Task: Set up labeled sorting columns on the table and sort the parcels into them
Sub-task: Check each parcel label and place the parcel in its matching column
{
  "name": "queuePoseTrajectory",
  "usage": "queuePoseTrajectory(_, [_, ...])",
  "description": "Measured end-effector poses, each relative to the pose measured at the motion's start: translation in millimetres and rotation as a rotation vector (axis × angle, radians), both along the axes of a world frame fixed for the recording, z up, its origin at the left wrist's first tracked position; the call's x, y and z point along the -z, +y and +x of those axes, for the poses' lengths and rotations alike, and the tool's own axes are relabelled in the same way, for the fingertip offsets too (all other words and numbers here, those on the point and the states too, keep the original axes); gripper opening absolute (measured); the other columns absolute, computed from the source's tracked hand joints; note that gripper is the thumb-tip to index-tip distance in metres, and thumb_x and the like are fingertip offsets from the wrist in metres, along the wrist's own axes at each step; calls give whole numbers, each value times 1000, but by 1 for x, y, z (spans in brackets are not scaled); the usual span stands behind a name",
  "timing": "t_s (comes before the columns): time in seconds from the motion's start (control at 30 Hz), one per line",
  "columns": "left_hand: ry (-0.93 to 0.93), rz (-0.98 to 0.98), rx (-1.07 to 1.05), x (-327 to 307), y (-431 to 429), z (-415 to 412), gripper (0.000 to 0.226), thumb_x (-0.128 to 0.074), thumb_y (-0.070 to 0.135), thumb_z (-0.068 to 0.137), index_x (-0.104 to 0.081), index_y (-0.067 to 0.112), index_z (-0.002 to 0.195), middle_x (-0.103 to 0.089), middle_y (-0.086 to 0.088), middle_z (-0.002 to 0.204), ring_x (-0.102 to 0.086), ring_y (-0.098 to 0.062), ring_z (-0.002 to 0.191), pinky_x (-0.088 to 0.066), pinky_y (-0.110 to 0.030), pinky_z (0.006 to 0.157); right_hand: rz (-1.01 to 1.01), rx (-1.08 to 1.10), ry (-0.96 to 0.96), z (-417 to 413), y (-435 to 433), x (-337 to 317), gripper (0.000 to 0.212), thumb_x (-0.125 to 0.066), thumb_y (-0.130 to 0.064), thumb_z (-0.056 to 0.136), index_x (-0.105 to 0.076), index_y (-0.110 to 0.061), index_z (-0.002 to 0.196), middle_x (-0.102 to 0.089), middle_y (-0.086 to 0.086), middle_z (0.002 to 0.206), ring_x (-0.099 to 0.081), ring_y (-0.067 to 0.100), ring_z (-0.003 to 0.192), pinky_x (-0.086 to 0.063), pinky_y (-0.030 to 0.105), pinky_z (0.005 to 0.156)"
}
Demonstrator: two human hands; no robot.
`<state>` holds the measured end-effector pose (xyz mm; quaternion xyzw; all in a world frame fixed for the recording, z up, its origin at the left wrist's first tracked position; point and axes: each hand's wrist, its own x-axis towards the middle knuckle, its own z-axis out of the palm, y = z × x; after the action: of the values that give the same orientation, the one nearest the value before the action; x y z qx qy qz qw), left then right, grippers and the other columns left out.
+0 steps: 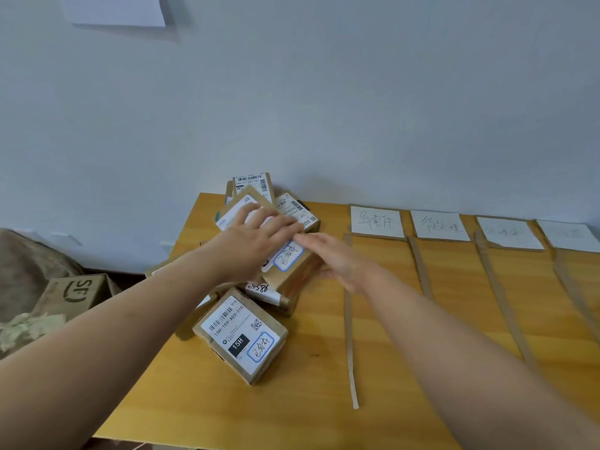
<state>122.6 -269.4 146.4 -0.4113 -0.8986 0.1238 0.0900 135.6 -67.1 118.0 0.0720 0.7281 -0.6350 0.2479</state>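
Note:
A heap of small cardboard parcels with white shipping labels lies on the left part of the yellow table (308, 384). My left hand (259, 241) rests flat on the top parcel (289, 261), which bears a blue-framed handwritten sticker. My right hand (337, 264) touches that parcel's right side, fingers stretched out. A parcel marked 15H (240, 336) lies nearest to me. Several white handwritten label cards (376, 221) (440, 226) (509, 233) (568, 235) line the back edge. Cardboard strips (350, 336) (500, 297) divide the table into columns.
A brown SF carton (74, 292) stands on the floor to the left, beside crumpled paper (22, 326). The wall runs right behind the table. A sheet of paper (120, 9) hangs on the wall at the top left.

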Motion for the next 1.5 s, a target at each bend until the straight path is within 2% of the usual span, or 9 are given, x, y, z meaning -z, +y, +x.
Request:
queuePoseTrajectory(0.1, [51,85,31,-7,10,-1,121,-89,43,43,-29,22,146,-47,-3,143,-47,-33,127,-33,-55,104,-115,70,40,2,12,-9,30,-68,-37,84,-64,-23,110,-73,0,101,-66,18,100,-51,39,94])
queuePoseTrajectory(0.3, [-234,369,-303,-19,36,0,82,-64,32,86,-15,36,151,-5,-7,161,-1,-31,147,-1,-52,117,-377,306,37,14,40,-11,37,-62,-24,88,-56,-11,123,-68,11,119,-62,25,114,-47,42,99])
queuePoseTrajectory(0.47, [-483,1112,-423,-28,58,4,43,-41,20,101,-36,23,144,-24,-6,152,-35,-11,129,-31,-27,105,-512,353,50,25,58,-15,30,-55,-16,92,-56,-11,121,-69,10,118,-60,23,116,-45,43,102])
queuePoseTrajectory(0.6, [-909,1387,-504,-31,72,5,78,-53,59,86,-17,32,148,-39,4,142,-49,-13,122,-42,-38,104,-598,324,54,26,61,-23,51,-61,-20,81,-52,-12,131,-68,7,121,-58,22,121,-40,48,106])
queuePoseTrajectory(0.7, [-1129,1494,-551,-28,75,1,91,-66,61,75,-22,28,148,-57,-4,128,-61,-18,111,-50,-42,96,-610,266,59,26,61,-30,58,-60,-23,74,-53,-15,131,-69,3,118,-57,19,121,-37,48,107])
queuePoseTrajectory(0.8, [-1210,1545,-570,-25,76,-3,97,-75,61,63,-37,20,142,-62,-4,126,-64,-21,109,-52,-45,95,-583,238,78,25,62,-33,51,-58,-23,73,-57,-20,124,-70,-2,115,-59,15,116,-34,46,109])
queuePoseTrajectory(0.97, [-1222,1560,-533,-23,84,-3,53,-63,43,87,-51,14,129,-67,-6,118,-64,-23,109,-51,-44,96,-584,246,92,25,68,-33,32,-56,-17,81,-62,-24,112,-74,-6,104,-62,12,108,-31,46,113])
queuePoseTrajectory(1.2, [-1253,1562,-522,-25,106,-2,32,-59,36,91,-58,16,116,-72,2,103,-66,-15,101,-50,-41,96,-480,315,101,25,83,-32,24,-54,-27,91,-63,-22,113,-72,-5,111,-62,10,111,-34,39,111])
queuePoseTrajectory(1.5, [-1295,1500,-505,-24,179,4,45,-66,40,83,-57,18,121,-71,0,110,-67,-17,104,-50,-41,96,-247,425,204,42,155,-39,39,-59,-40,91,-64,-14,120,-71,4,115,-65,16,104,-50,30,83])
